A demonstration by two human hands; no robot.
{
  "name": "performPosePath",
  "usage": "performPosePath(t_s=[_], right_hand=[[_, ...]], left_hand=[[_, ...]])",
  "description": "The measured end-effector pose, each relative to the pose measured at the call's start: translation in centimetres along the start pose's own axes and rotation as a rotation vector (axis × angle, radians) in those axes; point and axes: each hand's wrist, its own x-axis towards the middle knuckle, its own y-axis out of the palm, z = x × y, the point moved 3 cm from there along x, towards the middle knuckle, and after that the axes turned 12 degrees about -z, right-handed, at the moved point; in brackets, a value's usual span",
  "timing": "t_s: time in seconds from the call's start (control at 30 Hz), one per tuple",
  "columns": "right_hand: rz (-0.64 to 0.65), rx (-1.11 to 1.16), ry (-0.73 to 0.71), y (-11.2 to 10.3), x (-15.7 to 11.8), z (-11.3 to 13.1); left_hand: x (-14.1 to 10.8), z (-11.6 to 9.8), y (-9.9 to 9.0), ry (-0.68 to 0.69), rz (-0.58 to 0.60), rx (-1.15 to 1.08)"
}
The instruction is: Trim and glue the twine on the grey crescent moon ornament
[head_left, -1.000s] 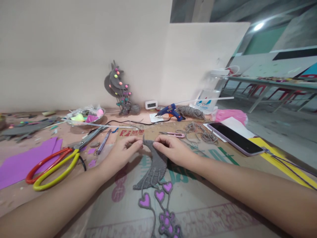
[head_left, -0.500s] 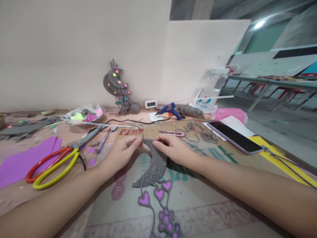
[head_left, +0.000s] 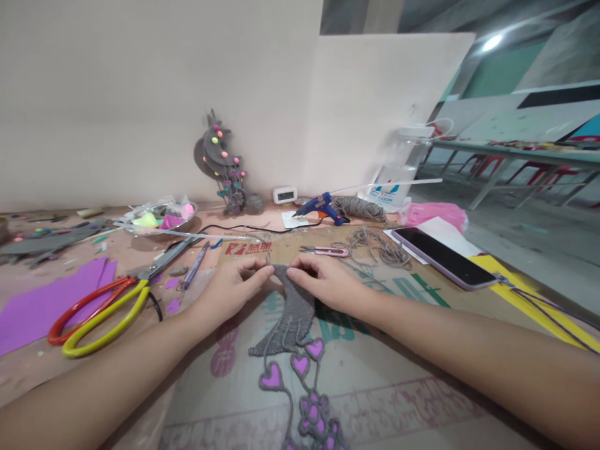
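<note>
A grey yarn-wrapped crescent [head_left: 294, 312] lies on the cardboard sheet in front of me. Cords run down from its lower end to purple hearts [head_left: 300, 365] and a purple flower cluster [head_left: 313, 414] edged in grey. My right hand [head_left: 313, 270] pinches the crescent's upper right edge between thumb and fingers. At its upper left tip, my left hand [head_left: 244, 278] is closed in a pinch on grey yarn [head_left: 268, 257], a short bit of which sticks up above the fingers. The fingertips hide most of that strand.
Large scissors [head_left: 110, 306] with red and yellow handles lie to the left, beside a pen [head_left: 195, 265] and purple sheets [head_left: 56, 303]. Further back are a blue glue gun [head_left: 323, 207], small snips [head_left: 325, 251], loose yarn [head_left: 382, 247] and a finished hanging ornament [head_left: 222, 159]. A phone [head_left: 443, 257] lies right.
My left hand has shifted slightly right, its thumb closer to the crescent's tip and to my right hand. The right hand still holds the crescent, which has hardly moved.
</note>
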Motion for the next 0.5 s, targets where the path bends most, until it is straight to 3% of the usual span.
performPosePath(t_s=[0.2, 0.5], right_hand=[[0.007, 0.071, 0.089, -0.14, 0.15, -0.05], [0.001, 0.016, 0.042, -0.12, 0.01, 0.04]], left_hand=[[0.19, 0.12, -0.21, -0.024, -0.03, -0.025], [0.18, 0.07, -0.01, -0.107, -0.009, -0.08]])
